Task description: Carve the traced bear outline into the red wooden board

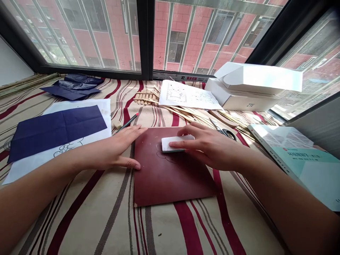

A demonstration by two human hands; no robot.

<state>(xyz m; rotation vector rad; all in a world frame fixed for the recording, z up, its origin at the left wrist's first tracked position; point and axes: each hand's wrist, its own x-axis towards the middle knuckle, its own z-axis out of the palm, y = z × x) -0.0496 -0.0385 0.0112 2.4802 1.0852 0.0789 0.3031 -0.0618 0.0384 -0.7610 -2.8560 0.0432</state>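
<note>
A dark maroon sheet (170, 180) lies flat on the striped cloth, with faint curved lines drawn near its upper middle. My right hand (207, 147) is closed on a flat white rectangular block (174, 143), its fingers over the top and side, and the block rests on the sheet across part of the drawn lines. At the sheet's left edge, my left hand (114, 147) lies with fingers stretched out and thumb apart; its fingertips and thumb touch the edge, and nothing is in it.
Dark blue paper (58, 129) covers a white sheet with a line drawing on the left. Beyond my hands are a pencil (127, 122), thin wooden strips (183, 115), drawings on paper (188, 95) and scissors (228, 134). A white box (244, 99) and a book (300, 159) stand right.
</note>
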